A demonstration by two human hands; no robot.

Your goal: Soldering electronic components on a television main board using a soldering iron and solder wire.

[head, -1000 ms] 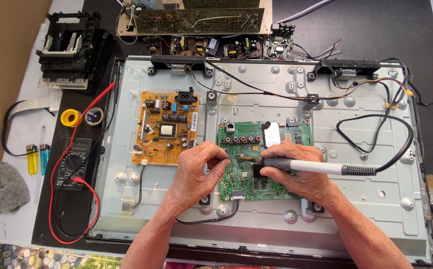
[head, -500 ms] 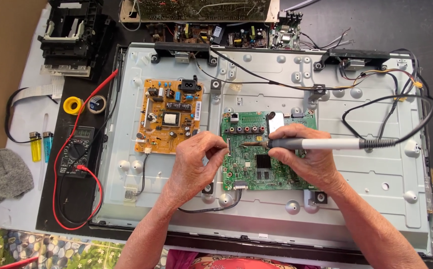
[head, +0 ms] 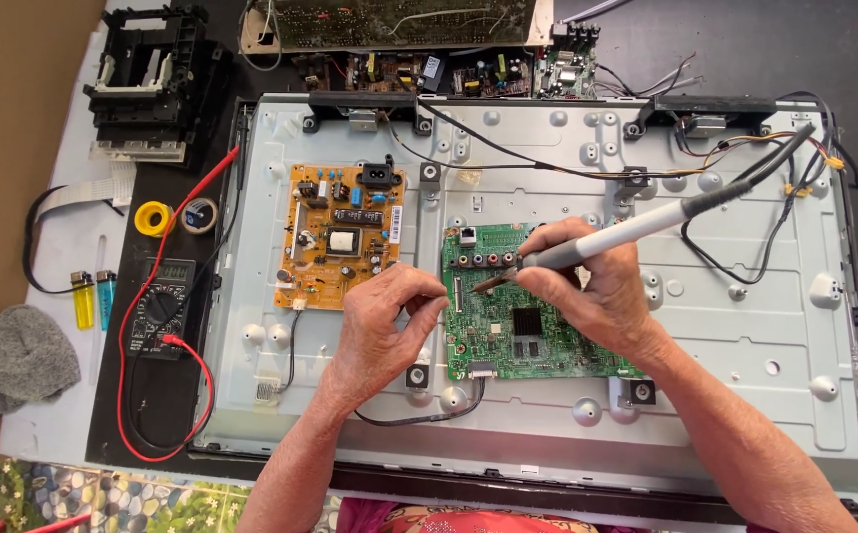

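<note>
Here right hand (head: pixel 602 296) grips soldering iron (head: pixel 607 240), axis running up-right, tip down-left on green board (head: pixel 508 341) near its top-left corner; left hand (head: pixel 385 331) pinched at board's left edge, contents unclear.

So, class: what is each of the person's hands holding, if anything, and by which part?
The right hand holds a soldering iron by its dark grip near the tip, over the green circuit board. The left hand is pinched at the board's left edge; whether it holds anything cannot be told.
</note>
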